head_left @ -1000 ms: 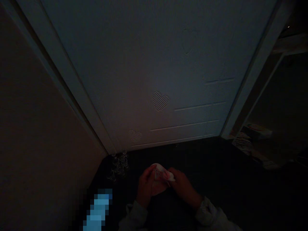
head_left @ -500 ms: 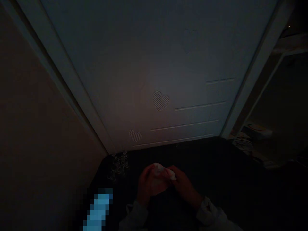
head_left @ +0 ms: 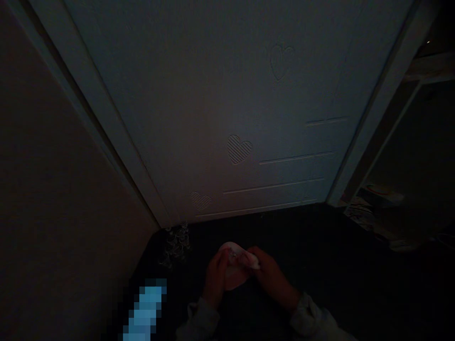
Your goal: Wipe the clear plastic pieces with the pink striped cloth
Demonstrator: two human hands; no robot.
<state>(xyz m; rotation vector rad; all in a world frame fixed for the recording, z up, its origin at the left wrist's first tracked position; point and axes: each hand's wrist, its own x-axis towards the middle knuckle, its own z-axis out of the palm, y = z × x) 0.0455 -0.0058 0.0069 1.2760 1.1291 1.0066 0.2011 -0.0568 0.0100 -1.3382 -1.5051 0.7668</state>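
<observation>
The scene is very dim. A pale pinkish item (head_left: 237,279), soft and rounded in outline, is held between my two hands low in the middle of the view. My left hand (head_left: 216,277) grips its left side, fingers curled in at the top. On the opposite side my right hand (head_left: 267,270) pinches a whitish folded edge. Small details at the middle of the item, between the fingertips, are too dark to make out.
A pale panel (head_left: 199,94) with heart patterns and grooves rises ahead. Several small clear looped objects (head_left: 177,244) lie on the dark surface at its lower left. A blurred bright blue shape (head_left: 145,310) is at bottom left; dim items (head_left: 380,196) lie at right.
The item's upper left edge shows more openly beside my left fingers, which have shifted slightly. My right hand has moved slightly down. The reddish light on the hands and panel has dimmed.
</observation>
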